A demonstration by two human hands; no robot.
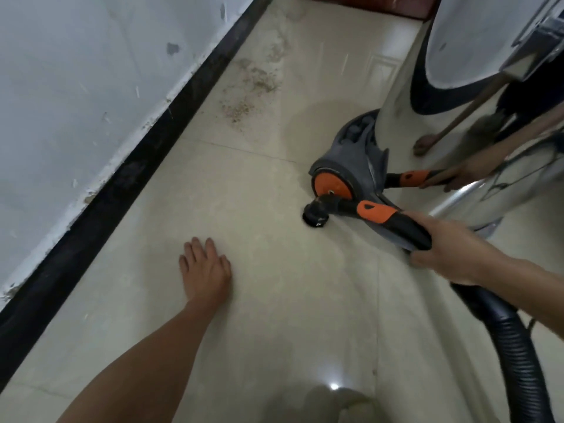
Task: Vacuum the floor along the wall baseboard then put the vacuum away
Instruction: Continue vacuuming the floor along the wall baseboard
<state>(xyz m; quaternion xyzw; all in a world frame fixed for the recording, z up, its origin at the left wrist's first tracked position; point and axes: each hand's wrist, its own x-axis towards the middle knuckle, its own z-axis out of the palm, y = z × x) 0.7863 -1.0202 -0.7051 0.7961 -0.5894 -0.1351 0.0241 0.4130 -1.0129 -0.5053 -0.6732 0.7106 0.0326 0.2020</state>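
Observation:
My right hand (448,248) grips the black and orange handle of the vacuum hose (381,213). The hose's round black nozzle (314,219) points down at the cream tiled floor. A ribbed black hose (512,346) trails from the handle to the lower right. My left hand (206,270) lies flat on the floor with fingers straight, left of the nozzle. A patch of brown dirt (250,93) lies on the tiles by the black baseboard (146,154), farther along the wall. The vacuum's shiny steel canister (427,87) stands at the right on a grey wheeled base (351,154).
A scuffed white wall (76,87) runs above the baseboard on the left. The steel canister mirrors my hand and the handle. A dark red edge (381,7) closes the far end of the floor strip. A tile seam crosses the floor between the dirt and the nozzle.

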